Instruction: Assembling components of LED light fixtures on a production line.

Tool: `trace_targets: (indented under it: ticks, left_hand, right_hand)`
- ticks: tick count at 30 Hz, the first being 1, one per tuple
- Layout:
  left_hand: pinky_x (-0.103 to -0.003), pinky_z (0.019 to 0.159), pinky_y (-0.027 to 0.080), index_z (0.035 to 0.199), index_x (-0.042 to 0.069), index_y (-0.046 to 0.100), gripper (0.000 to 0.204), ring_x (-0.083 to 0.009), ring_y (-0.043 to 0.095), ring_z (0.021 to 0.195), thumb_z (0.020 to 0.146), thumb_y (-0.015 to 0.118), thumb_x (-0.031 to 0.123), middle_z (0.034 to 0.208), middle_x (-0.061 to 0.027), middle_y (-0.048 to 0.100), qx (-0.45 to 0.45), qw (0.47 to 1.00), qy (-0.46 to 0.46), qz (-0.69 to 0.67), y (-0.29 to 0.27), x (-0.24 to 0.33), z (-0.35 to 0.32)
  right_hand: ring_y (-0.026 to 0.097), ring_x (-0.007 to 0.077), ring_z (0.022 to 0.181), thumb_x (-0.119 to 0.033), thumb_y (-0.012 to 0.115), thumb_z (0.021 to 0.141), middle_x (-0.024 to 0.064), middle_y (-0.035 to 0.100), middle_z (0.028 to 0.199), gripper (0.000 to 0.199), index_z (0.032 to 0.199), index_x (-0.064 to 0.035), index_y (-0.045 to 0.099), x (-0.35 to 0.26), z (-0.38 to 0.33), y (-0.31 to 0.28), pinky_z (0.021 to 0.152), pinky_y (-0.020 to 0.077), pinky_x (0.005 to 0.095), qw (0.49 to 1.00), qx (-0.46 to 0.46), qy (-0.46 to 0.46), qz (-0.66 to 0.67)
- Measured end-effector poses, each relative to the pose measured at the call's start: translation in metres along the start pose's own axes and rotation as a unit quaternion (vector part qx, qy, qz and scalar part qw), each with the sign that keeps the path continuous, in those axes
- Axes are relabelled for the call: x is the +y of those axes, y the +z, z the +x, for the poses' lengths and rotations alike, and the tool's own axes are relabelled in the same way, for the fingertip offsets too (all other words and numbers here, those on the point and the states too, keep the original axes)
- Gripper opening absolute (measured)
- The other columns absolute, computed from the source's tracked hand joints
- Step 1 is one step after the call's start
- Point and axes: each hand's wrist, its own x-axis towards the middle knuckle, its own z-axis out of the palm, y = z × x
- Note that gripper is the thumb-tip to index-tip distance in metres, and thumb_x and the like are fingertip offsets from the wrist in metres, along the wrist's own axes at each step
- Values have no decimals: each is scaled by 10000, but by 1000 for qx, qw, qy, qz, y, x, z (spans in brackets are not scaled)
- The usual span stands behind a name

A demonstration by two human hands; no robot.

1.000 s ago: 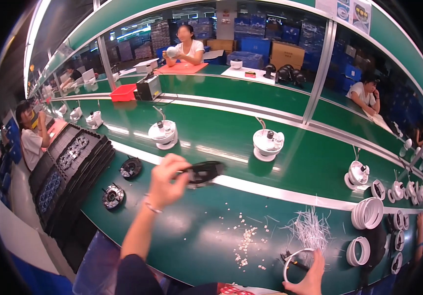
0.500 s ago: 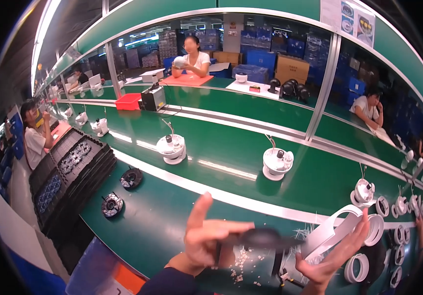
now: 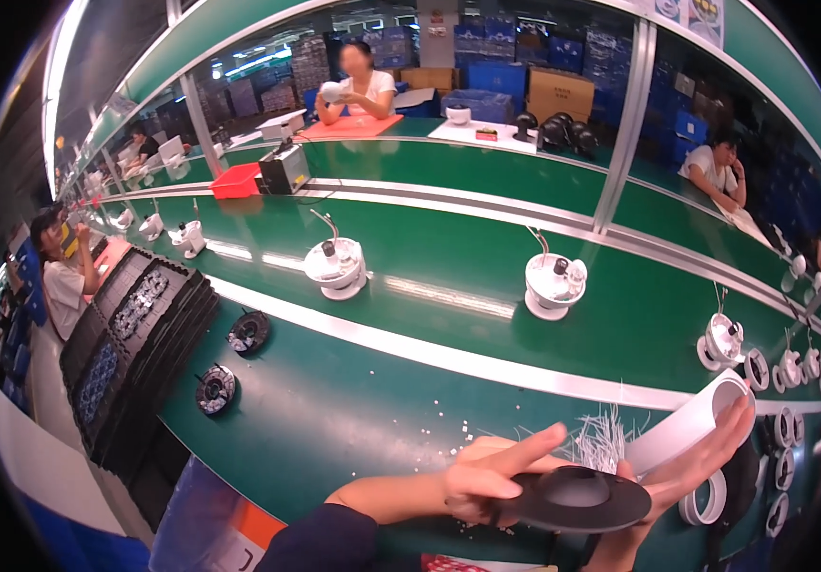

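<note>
My left hand (image 3: pixel 492 481) pinches the edge of a flat black disc with a raised round middle (image 3: pixel 573 491), its index finger stretched out above it. My right hand (image 3: pixel 697 462) has its fingers straight and together, and the disc's far rim overlaps its palm and thumb; whether it bears any of the disc's weight I cannot tell. Just behind those fingers leans a white open tube (image 3: pixel 687 424), and whether they touch it is unclear. Beside the tube stands a bunch of thin white strips (image 3: pixel 606 439).
Two black round parts (image 3: pixel 215 389) lie left on the green bench, near stacked black trays (image 3: pixel 134 329). White domed units with wires (image 3: pixel 336 267) line the belt beyond. White rings (image 3: pixel 706 498) are at right; small white bits are scattered midbench. A co-worker (image 3: pixel 358 91) sits across.
My left hand has moved right with the black disc, which now reaches my right hand. The view has shifted slightly, and the cutters seen below the disc are now hidden.
</note>
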Motion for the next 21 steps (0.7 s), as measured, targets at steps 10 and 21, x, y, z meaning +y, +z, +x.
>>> trace_targets:
  ticks: [10, 21]
  left_hand:
    - [-366, 795, 460, 1012, -24, 283, 230, -444, 516, 970, 802, 345, -94, 1276, -381, 198, 180, 920, 298, 180, -5, 5, 34]
    - [-311, 689, 491, 971, 45, 357, 346, -391, 568, 915, 698, 435, -153, 1214, -409, 269, 97, 970, 108, 194, 4, -8, 31]
  right_hand:
    - [196, 355, 1259, -634, 603, 541, 206, 166, 1357, 1137, 1329, 25, 116, -5, -1, 4, 1005, 208, 446, 993, 50, -14, 104]
    - [188, 329, 1254, -667, 611, 518, 230, 157, 1353, 1205, 1316, 58, 73, -6, -2, 9, 1019, 176, 418, 965, 174, 19, 196]
